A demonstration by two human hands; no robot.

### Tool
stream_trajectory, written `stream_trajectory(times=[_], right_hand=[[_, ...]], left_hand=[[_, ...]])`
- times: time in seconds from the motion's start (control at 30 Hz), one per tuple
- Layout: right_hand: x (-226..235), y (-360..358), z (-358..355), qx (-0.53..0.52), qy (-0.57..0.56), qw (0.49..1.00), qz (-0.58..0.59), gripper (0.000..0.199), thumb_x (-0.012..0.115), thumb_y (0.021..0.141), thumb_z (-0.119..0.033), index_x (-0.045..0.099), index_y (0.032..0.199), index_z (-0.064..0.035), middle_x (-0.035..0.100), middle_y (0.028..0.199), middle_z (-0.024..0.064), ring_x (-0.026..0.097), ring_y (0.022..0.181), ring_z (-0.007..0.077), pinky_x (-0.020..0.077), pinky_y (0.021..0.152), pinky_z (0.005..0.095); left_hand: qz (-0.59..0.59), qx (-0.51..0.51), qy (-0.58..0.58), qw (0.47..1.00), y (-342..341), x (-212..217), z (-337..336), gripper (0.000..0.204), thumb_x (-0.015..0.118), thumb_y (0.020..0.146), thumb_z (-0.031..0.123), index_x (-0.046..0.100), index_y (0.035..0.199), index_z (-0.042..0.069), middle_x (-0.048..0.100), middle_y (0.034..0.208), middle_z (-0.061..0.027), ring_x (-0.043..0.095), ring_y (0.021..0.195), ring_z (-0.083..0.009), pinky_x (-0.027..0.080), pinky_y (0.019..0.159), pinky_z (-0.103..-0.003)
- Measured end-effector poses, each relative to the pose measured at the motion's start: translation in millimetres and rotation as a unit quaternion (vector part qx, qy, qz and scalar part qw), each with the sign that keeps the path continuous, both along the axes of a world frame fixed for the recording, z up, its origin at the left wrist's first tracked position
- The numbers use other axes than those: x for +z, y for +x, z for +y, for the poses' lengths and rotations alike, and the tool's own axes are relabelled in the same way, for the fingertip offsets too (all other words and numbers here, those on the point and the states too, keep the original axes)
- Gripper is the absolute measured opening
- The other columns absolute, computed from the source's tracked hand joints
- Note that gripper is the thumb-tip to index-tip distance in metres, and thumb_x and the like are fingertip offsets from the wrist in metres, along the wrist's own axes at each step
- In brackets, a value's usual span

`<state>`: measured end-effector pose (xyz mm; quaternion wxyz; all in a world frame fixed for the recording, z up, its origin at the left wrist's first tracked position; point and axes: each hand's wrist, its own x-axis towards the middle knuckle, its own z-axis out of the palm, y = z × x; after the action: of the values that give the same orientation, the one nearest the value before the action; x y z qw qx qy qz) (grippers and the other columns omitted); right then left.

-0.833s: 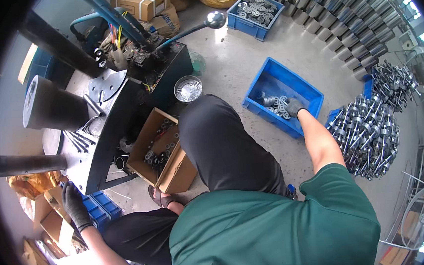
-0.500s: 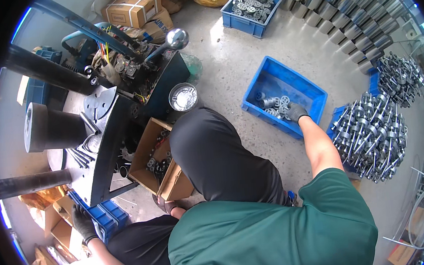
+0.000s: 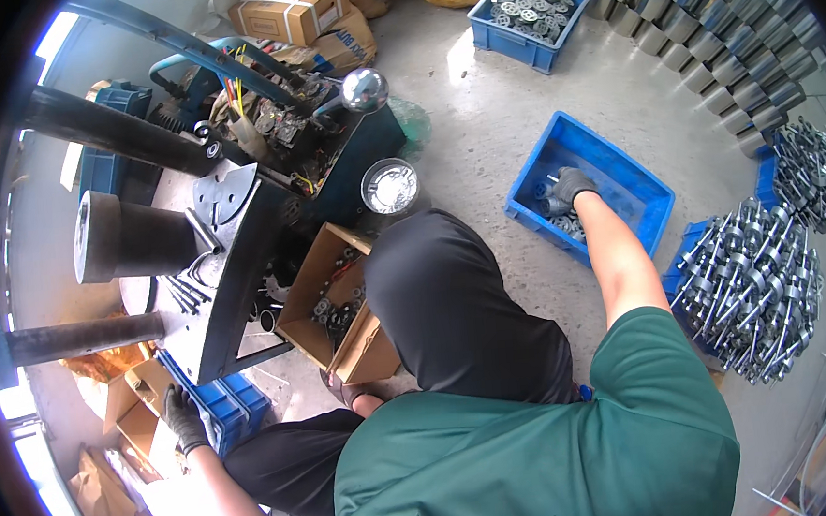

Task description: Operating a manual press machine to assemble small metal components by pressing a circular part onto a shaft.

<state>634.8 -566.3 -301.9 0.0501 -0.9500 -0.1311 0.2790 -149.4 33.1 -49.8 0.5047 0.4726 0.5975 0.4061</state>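
The right hand [image 3: 573, 184] (can't tell its grip) nears metal parts [image 3: 570, 224]; left hand [image 3: 184, 419] loosely open; sack [image 3: 348, 46] lettered.

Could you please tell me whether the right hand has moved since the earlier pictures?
Yes: judged against the blue bin around it, the right hand has shifted leftward and farther forward, away from the bin's near wall.
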Motion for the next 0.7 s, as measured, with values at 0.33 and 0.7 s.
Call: stream_trajectory(times=[0.33,0.7], right_hand=[[-79.0,45.2,44.7,-0.129,0.001,0.989,0.067,0.027,0.064,0.085,-0.02,0.078,0.101,-0.0042,0.073,0.11,0.0227,0.07,0.11,0.0343,0.0536,0.096,0.0443],[-86.3,18.1,39.8,-0.18,0.039,0.983,-0.009,0.036,0.064,0.083,-0.015,0.073,0.116,-0.0021,0.07,0.118,0.0259,0.066,0.116,0.0393,0.0524,0.099,0.0439]], left_hand=[[0.019,-0.001,0.001,1.0,6.2,5.1,-7.7,0.042,0.06,0.098,0.028,0.06,0.135,0.009,0.065,0.131,-0.0122,0.061,0.114,-0.0259,0.046,0.099,-0.037],[0.034,-0.023,0.034,0.999,23.1,11.0,-18.5,0.031,0.063,0.097,0.02,0.065,0.126,0.011,0.071,0.11,-0.0065,0.065,0.092,-0.0161,0.05,0.079,-0.027]])
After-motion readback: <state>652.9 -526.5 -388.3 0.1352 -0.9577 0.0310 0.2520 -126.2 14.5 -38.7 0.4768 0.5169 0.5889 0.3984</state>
